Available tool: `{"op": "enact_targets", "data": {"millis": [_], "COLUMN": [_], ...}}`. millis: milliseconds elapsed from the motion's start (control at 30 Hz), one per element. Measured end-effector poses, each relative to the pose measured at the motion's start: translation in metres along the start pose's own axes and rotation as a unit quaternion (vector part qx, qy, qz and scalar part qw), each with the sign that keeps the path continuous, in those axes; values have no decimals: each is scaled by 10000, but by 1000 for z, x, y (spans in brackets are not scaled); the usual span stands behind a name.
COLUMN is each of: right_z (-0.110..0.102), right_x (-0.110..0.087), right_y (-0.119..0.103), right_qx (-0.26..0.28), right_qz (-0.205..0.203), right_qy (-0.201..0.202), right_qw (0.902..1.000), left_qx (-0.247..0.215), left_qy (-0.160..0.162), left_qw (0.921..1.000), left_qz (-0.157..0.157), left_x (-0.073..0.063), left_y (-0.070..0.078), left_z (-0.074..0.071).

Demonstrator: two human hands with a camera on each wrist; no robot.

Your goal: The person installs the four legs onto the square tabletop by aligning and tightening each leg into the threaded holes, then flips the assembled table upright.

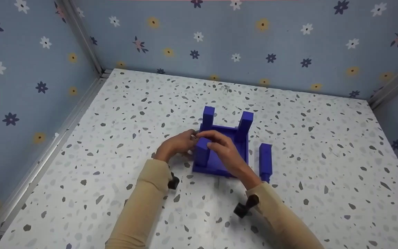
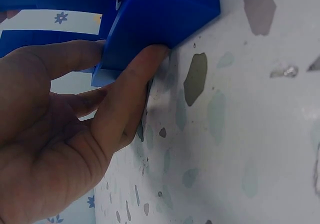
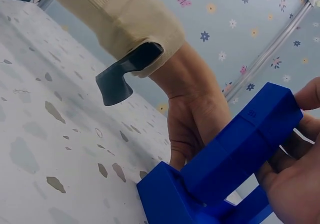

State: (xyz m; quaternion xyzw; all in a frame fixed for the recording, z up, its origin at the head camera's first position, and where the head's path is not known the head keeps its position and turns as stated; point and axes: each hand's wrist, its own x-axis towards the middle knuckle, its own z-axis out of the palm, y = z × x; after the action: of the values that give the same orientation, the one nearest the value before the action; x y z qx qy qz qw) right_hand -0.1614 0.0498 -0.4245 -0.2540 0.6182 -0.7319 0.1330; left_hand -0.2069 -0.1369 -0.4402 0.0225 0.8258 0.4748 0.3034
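A small blue toy table lies upside down, its tabletop [image 1: 214, 171] flat on the surface with the rim facing up. Three legs stand up from its corners: the near-left leg [image 1: 202, 156], the far-left leg [image 1: 208, 118] and the far-right leg [image 1: 245, 126]. My right hand [image 1: 229, 155] holds the near-left leg by its upper end, fingers curled over the far side; the right wrist view shows this leg [image 3: 242, 149] leaning in that view. My left hand [image 1: 178, 143] grips the tabletop's left edge, thumb low against the blue side [image 2: 160, 24]. A loose leg [image 1: 265, 159] lies right of the tabletop.
A white speckled table [image 1: 323, 166] carries everything. Blue flowered panels [image 1: 219, 38] stand behind and at both sides, with metal rails [image 1: 85, 38] at the corners. Black wrist mounts [image 1: 242, 209] stick out from both sleeves.
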Motion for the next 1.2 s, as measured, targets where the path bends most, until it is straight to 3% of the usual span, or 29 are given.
{"op": "enact_targets", "data": {"millis": [400,600,733,933,1200], "right_z": [0,6,16,26,16], "right_x": [-5,-8,-13,-16,-11], "right_y": [2,1,-12,-25,2], "right_qx": [-826,-1481,-1812,-1975,-1752], "right_qz": [-62,-268,-347,-312,-264], "right_qy": [242,602,786,1032,1073], "right_qw": [9963,9868,9797,9744,9783], "left_qx": [-28,0,-18,-116,-287], "left_qy": [53,79,62,23,6], "left_qw": [10000,10000,10000,9999,9996], "left_qz": [8,18,11,-19,-70], "left_x": [0,-1,-1,-2,-2], "left_y": [0,1,2,4,2], "left_z": [1,0,0,0,1]}}
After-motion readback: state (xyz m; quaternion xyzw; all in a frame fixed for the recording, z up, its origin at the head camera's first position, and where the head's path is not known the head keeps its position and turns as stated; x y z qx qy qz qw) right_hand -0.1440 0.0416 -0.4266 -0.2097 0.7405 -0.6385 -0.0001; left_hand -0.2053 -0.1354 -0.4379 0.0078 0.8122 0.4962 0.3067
